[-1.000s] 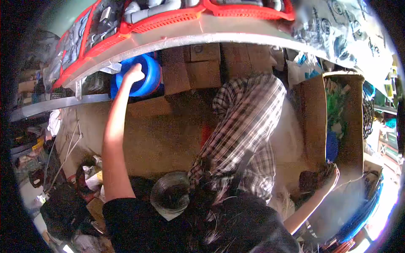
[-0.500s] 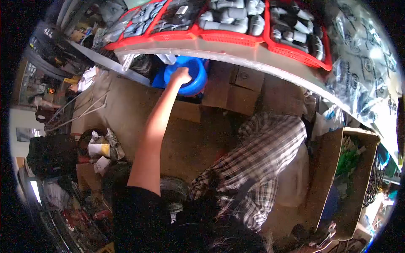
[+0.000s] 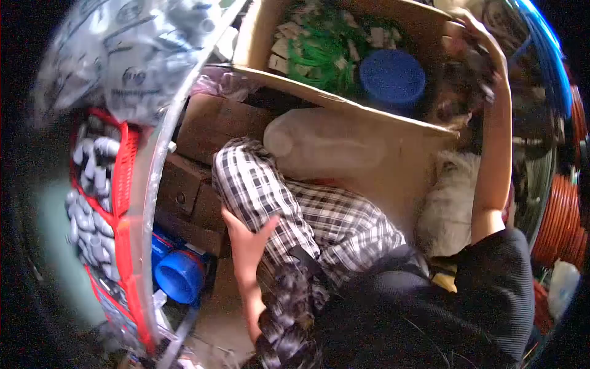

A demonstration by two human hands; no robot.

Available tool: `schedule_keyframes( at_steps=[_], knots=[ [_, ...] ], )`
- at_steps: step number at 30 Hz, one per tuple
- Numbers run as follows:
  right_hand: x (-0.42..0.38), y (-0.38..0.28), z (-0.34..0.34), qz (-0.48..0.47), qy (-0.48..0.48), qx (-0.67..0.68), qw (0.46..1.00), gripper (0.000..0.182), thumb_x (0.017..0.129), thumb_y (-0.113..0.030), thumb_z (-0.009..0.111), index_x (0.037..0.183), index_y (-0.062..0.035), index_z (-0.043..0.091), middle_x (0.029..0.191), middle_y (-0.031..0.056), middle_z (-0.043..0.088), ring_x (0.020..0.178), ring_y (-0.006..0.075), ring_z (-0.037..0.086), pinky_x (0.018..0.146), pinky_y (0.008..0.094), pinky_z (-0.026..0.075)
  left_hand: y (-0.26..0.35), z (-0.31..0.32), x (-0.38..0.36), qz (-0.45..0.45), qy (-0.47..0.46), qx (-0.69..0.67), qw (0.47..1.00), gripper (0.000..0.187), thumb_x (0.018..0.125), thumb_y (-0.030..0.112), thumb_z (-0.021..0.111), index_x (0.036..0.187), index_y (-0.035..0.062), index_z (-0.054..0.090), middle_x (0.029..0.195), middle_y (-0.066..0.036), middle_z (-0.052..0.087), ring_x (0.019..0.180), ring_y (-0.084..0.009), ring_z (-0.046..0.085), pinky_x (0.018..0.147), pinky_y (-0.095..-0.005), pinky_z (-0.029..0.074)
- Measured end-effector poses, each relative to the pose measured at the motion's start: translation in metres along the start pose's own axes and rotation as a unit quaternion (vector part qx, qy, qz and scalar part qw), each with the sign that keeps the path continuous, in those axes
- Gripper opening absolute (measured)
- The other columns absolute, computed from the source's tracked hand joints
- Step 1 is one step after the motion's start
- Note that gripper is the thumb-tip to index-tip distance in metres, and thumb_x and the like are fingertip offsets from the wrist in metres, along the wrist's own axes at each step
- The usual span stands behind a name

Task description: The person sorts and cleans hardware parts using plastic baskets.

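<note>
My left hand (image 3: 247, 241) rests against the checked trouser leg (image 3: 255, 184) near the knee, thumb and fingers apart, with nothing seen in it. My right arm stretches up to the far right, where my right hand (image 3: 478, 34) is at the right end of an open cardboard box (image 3: 344, 104). Blur smears its fingers, and dark, indistinct stuff lies just below them. Inside the box are green strands with pale pieces (image 3: 319, 55) and a round blue tub or lid (image 3: 392, 77).
Red baskets (image 3: 126, 178) of grey pieces line the bench at left, beside printed plastic bags (image 3: 135, 55). Below stand a blue basin (image 3: 179, 275) and brown cartons (image 3: 190, 190). A translucent container (image 3: 326, 141) lies beyond my legs. Coiled orange tubing (image 3: 560, 221) is at right.
The view has swung right, towards the cardboard box. My left hand has left the blue basin and is now at my knee. My right arm is now plainly in view, reaching to the box.
</note>
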State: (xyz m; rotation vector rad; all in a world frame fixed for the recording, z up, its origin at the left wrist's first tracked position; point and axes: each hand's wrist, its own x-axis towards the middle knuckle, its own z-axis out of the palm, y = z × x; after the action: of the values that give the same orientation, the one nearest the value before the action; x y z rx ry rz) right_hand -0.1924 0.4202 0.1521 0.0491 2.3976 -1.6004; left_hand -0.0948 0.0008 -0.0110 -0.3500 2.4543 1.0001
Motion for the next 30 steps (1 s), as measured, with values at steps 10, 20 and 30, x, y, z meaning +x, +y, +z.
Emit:
schedule_keyframes(
  at_steps=[10,20,30],
  knots=[
    [0.088,0.197,0.088,0.037,-0.240,-0.730,0.639,0.021,0.073,-0.020,0.052,0.085,-0.0085,0.065,0.091,0.0107,0.062,0.082,0.0236,0.061,0.061,0.0374,0.048,0.032,0.027,0.036,0.136,0.242,0.072,0.958,0.087,0.064,0.036,0.071,0.124,-0.0065,0.025,0.124,-0.027,0.033,0.116,-0.0375,0.034,0.097,-0.0413,0.028],
    [0.076,0.182,0.061,0.106,-0.293,-0.667,0.677,0.025,0.065,-0.019,0.059,0.086,-0.0057,0.063,0.092,0.0120,0.061,0.087,0.0247,0.060,0.066,0.0376,0.048,0.023,0.027,0.040,0.127,0.235,0.054,0.962,0.088,0.062,0.039,0.072,0.123,-0.0074,0.028,0.124,-0.027,0.035,0.116,-0.0354,0.034,0.097,-0.0407,0.027],
    [0.067,0.171,0.067,0.019,-0.156,-0.743,0.650,0.014,0.061,-0.018,0.063,0.073,-0.0104,0.064,0.080,0.0071,0.063,0.074,0.0202,0.062,0.060,0.0323,0.048,0.031,0.027,0.033,0.097,0.217,0.014,0.971,0.080,0.060,0.026,0.074,0.121,-0.0031,0.031,0.117,-0.025,0.041,0.107,-0.0356,0.043,0.090,-0.0405,0.035]
  ],
)
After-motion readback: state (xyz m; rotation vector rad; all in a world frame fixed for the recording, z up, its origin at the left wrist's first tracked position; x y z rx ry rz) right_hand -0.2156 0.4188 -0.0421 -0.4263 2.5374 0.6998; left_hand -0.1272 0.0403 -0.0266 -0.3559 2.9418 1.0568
